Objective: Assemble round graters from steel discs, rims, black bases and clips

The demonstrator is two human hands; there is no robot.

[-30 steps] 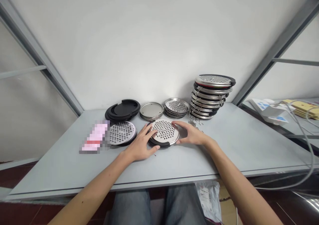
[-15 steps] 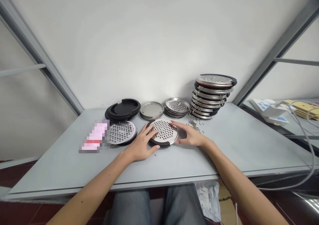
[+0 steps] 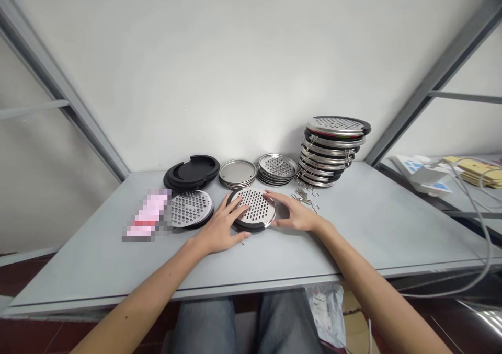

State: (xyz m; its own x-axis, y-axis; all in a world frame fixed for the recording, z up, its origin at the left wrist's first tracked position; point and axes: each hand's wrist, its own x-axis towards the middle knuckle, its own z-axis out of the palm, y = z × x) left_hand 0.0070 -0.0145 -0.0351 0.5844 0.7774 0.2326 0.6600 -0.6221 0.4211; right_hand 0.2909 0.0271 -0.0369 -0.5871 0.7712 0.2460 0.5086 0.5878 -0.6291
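A round case with a perforated metal lid (image 3: pixel 257 205) and a black outer ring lies flat on the table in front of me. My left hand (image 3: pixel 225 223) rests on its left side, fingers spread over the lid and ring, thumb stretched along the near side. Around the right rim curves my right hand (image 3: pixel 292 213), fingertips at the back edge and thumb at the front. Just left of my left hand, perforated metal discs (image 3: pixel 190 207) lie on a dark stack. Small metal rings and clips (image 3: pixel 305 197) are scattered beyond my right hand.
Along the wall stand black round trays (image 3: pixel 192 171), plain metal lids (image 3: pixel 237 172), perforated lids (image 3: pixel 277 166) and a tall leaning stack of cases (image 3: pixel 333 152). A blurred pink item (image 3: pixel 147 213) lies left. White cables (image 3: pixel 484 239) hang over the right side table.
The view has shifted slightly, so everything sits a little further left. Both hands keep nearly the same place on the round case.
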